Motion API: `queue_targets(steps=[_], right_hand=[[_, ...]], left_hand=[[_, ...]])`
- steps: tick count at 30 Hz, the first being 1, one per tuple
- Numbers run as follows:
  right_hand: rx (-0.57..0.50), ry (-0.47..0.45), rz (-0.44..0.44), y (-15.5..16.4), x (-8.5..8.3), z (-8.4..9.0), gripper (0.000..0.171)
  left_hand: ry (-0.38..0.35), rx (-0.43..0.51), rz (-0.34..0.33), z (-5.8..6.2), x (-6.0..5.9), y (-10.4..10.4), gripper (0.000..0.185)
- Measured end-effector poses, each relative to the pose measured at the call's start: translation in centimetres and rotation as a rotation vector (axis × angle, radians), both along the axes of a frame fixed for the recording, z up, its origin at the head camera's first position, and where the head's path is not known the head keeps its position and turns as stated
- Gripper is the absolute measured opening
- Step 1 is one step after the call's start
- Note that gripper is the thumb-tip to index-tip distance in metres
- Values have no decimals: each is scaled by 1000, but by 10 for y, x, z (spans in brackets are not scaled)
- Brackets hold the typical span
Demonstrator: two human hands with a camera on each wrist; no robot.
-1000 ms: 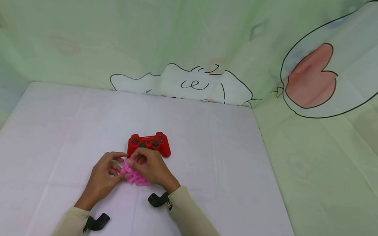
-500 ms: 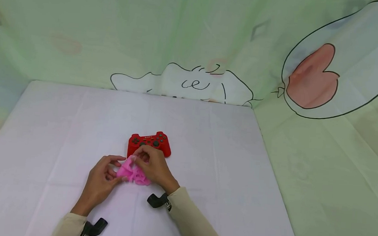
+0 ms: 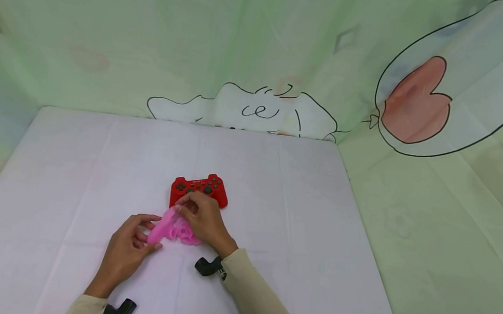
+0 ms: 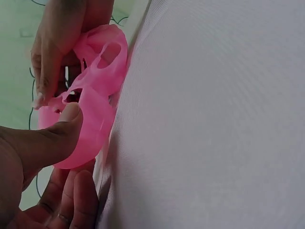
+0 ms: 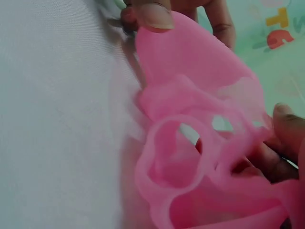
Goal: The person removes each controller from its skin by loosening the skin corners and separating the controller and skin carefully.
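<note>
A soft pink silicone controller cover (image 3: 163,226) lies between both hands on the white table. My left hand (image 3: 124,253) holds its left end, thumb on one side and fingers on the other. With thumb and fingertips, my right hand (image 3: 204,220) pinches the cover's upper edge. Round openings show in the cover (image 5: 176,52) in the right wrist view, and its sheet-like end is stretched between the hands. Just beyond the right hand sits a red game controller (image 3: 219,194), face up, its lower part partly hidden behind that hand.
A white cloth covers the table (image 3: 308,230). Green printed curtain (image 3: 265,40) hangs behind and to the right, with a balloon drawing on it. Black wrist mounts (image 3: 207,267) stick out from both beige sleeves (image 3: 262,296).
My left hand has moved down and to the left, drawing the cover's end outward. The bunched pink cover has become smoother and longer there. The controller stays in place.
</note>
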State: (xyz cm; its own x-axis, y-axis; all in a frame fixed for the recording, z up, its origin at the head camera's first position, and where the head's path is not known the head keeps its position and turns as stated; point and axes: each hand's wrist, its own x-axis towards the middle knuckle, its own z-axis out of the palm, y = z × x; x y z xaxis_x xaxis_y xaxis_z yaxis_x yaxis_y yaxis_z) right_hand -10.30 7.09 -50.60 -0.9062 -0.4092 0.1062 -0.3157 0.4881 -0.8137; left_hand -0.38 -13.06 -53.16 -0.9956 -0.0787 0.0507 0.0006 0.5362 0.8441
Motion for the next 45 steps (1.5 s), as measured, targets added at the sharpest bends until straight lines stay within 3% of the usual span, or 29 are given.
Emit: queue_targets(steps=[7,13,23,31,35,41,45], right_hand=[[-34,20,-25,17,5,0,19],[-23,52,-142,40,15,-4,21],[-39,-95,-248,49,41,-15,30],[-169,-115,-335,29,53,-19,35],[-191,-125,-340,22,54,-19,36],[-144,-133,-359,23,59,-20,30],[-142,-158,-383,25,64,-19,27]], left_hand=[[-4,-65,-13,4,3,-2,68],[18,-98,14,5,3,-2,65],[91,-163,63,3,1,-5,58],[104,-201,73,3,-10,-1,67],[134,-189,43,5,-18,5,67],[229,-167,-60,11,-33,18,57],[234,-177,-113,13,-42,27,48]])
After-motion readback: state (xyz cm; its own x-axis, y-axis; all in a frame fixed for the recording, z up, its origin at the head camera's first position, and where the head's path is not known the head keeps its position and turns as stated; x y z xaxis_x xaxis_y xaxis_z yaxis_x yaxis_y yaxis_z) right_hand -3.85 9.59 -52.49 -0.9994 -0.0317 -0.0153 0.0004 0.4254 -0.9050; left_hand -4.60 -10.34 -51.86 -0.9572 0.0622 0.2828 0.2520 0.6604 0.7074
